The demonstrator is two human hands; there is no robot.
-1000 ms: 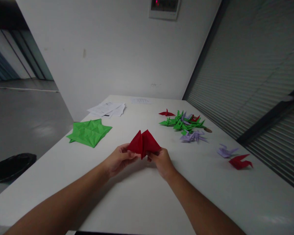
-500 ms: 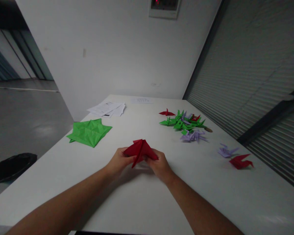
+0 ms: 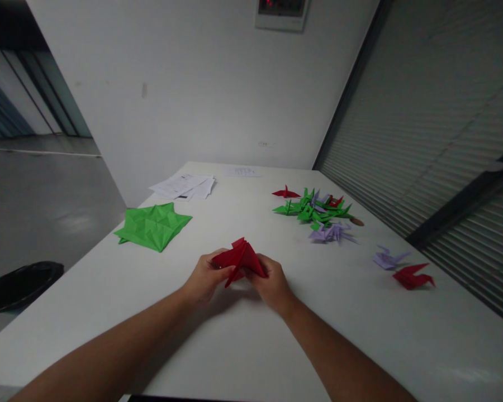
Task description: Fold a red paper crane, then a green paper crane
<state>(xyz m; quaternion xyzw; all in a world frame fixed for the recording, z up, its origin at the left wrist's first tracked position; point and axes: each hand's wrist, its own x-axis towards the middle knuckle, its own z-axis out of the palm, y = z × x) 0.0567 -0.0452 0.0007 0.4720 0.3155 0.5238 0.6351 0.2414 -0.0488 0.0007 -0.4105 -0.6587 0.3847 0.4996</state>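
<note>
I keep my left hand's (image 3: pixel 204 276) grip and my right hand's (image 3: pixel 273 281) pinched on opposite sides of the red folded paper (image 3: pixel 247 258), over the worktop (image 3: pixel 243 352), between green creased paper (image 3: pixel 155 226) and a pile of paper cranes (image 3: pixel 308 212).

No legible text; papers (image 3: pixel 182 186) near the counter's (image 3: pixel 235 346) far left corner printed too small to read

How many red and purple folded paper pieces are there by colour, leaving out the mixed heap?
Red: 3 (held piece, far red bird, near red bird)
Purple: 1 (purple bird near the right edge)
Total: 4
</note>
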